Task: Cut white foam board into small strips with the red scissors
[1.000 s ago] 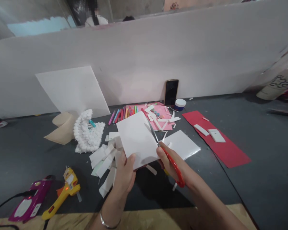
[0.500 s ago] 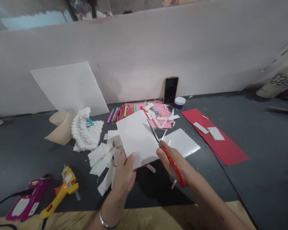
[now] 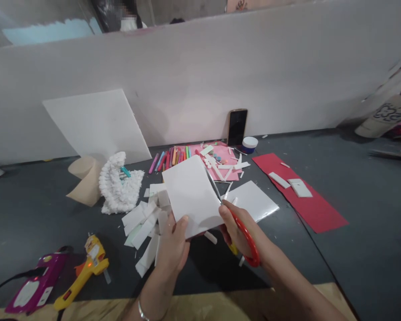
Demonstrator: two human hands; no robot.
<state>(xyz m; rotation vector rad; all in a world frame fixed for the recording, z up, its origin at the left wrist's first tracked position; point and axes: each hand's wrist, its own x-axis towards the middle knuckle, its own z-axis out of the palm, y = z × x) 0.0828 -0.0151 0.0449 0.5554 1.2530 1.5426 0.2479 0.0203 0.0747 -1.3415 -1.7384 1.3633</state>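
Note:
My left hand [image 3: 173, 243] pinches the near edge of a white foam sheet [image 3: 191, 194], holding it tilted above the dark floor mat. My right hand [image 3: 235, 227] grips red-handled scissors [image 3: 243, 232], whose blades run along the sheet's right edge. A pile of cut white strips [image 3: 145, 223] lies just left of my left hand. A second white sheet [image 3: 252, 200] rests flat behind my right hand.
A yellow glue gun [image 3: 83, 272] and a magenta device [image 3: 33, 285] lie at the near left. Coloured markers [image 3: 170, 158], pink paper [image 3: 222, 160], a phone [image 3: 237, 127], a white jar [image 3: 250, 145] and a red sheet [image 3: 300, 194] lie beyond. A white fringed piece [image 3: 118, 183] and a leaning white board [image 3: 96, 122] stand at left.
The scissors' blades have drawn closer along the sheet's right edge, and my right hand has dropped slightly. The left hand keeps its grip on the sheet.

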